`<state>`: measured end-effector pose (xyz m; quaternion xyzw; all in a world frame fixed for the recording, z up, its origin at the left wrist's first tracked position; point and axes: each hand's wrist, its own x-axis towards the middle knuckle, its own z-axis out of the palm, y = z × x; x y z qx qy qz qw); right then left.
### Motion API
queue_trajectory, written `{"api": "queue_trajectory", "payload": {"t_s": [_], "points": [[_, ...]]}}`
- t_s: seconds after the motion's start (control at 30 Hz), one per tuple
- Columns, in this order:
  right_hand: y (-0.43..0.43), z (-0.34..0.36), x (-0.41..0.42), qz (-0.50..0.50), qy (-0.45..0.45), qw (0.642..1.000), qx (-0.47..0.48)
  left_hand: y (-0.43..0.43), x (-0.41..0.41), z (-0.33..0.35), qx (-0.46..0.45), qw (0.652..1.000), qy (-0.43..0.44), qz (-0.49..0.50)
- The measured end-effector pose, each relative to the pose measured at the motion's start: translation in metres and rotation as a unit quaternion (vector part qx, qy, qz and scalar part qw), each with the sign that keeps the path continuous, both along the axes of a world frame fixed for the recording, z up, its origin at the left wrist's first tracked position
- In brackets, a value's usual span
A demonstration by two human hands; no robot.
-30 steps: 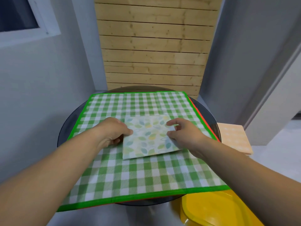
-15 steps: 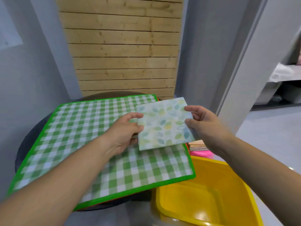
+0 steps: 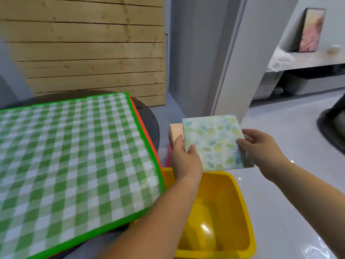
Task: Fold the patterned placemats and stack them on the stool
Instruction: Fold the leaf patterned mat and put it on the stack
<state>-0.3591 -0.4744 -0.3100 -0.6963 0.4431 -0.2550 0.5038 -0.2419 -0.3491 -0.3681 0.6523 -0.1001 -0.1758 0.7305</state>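
Off the tabletop's (image 3: 149, 116) right edge, over the yellow tub (image 3: 240, 212), a folded leaf-print placemat (image 3: 214, 141) is pinched at its sides by the left hand (image 3: 186, 159) and the right hand (image 3: 261, 148). This looks like the stacking step: next it needs lowering squarely onto the peach placemat (image 3: 175, 130) on the mostly hidden stool (image 3: 168, 156).

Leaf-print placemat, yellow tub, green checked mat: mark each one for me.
leaf-print placemat (image 3: 212, 141), head view, middle of its top face.
yellow tub (image 3: 230, 206), head view, inner right wall.
green checked mat (image 3: 74, 156), head view, middle of its checked surface.
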Motion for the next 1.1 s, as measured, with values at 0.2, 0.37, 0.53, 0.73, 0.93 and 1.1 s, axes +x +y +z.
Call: {"api": "queue_trajectory", "payload": {"t_s": [0.2, 0.37, 0.53, 0.73, 0.93, 1.1], "points": [[-0.04, -0.066, 0.029, -0.007, 0.015, 0.999, 0.034, -0.036, 0.0, -0.065, 0.055, 0.998, -0.005, 0.013], [-0.056, -0.095, 0.066, 0.052, 0.028, 0.998, 0.018, -0.056, 0.036, -0.091, 0.096, 0.993, -0.071, 0.024], [-0.075, -0.101, 0.112, 0.093, 0.027, 0.995, -0.034, -0.076, 0.087, -0.1, 0.155, 0.977, -0.141, 0.033], [-0.087, -0.115, 0.147, 0.134, 0.056, 0.985, -0.093, -0.086, 0.123, -0.113, 0.184, 0.971, -0.151, 0.01], [-0.091, -0.138, 0.154, 0.119, 0.15, 0.97, -0.15, -0.087, 0.126, -0.12, 0.256, 0.953, -0.163, -0.01], [-0.084, -0.142, 0.155, 0.117, 0.178, 0.968, -0.131, -0.084, 0.115, -0.127, 0.279, 0.95, -0.131, -0.046]]}}
